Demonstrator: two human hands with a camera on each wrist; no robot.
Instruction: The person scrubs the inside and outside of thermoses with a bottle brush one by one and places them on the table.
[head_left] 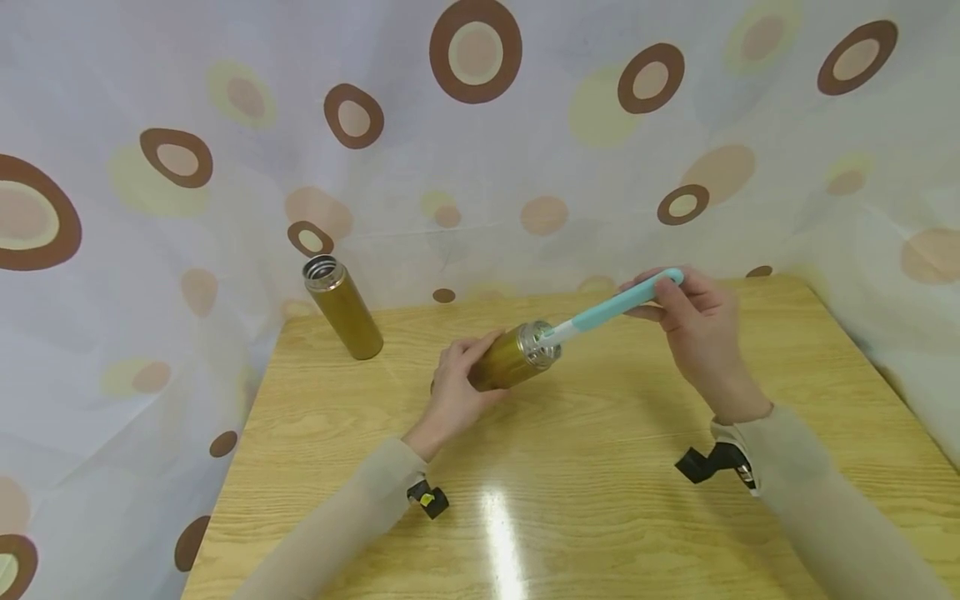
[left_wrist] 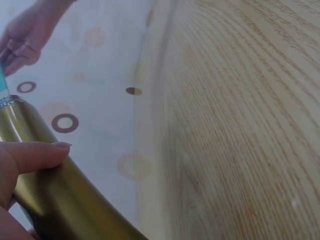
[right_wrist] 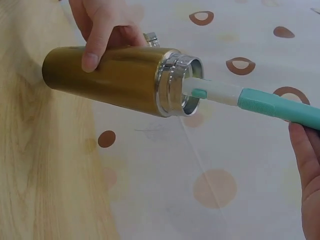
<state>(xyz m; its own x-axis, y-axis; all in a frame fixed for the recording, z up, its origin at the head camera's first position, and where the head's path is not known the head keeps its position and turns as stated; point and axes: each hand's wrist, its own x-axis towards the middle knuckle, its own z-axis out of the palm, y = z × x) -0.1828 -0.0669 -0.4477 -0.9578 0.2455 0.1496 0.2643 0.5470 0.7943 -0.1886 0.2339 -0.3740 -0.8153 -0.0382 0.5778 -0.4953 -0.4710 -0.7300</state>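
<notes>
My left hand [head_left: 456, 385] grips a gold thermos flask [head_left: 501, 363] round its body, holding it tilted with the open steel mouth facing right. In the right wrist view, the thumb lies along the side of this flask [right_wrist: 120, 77]. My right hand [head_left: 705, 329] pinches the teal handle of what looks like a bottle brush [head_left: 618, 307] between thumb and fingers. The white shaft [right_wrist: 222, 92] of the brush passes into the flask's mouth, so its head is hidden inside.
A second gold thermos flask [head_left: 348, 317] stands upright without a lid at the table's back left. The wooden table [head_left: 600, 500] meets a white curtain [head_left: 510, 150] with brown and yellow circles at the back and sides.
</notes>
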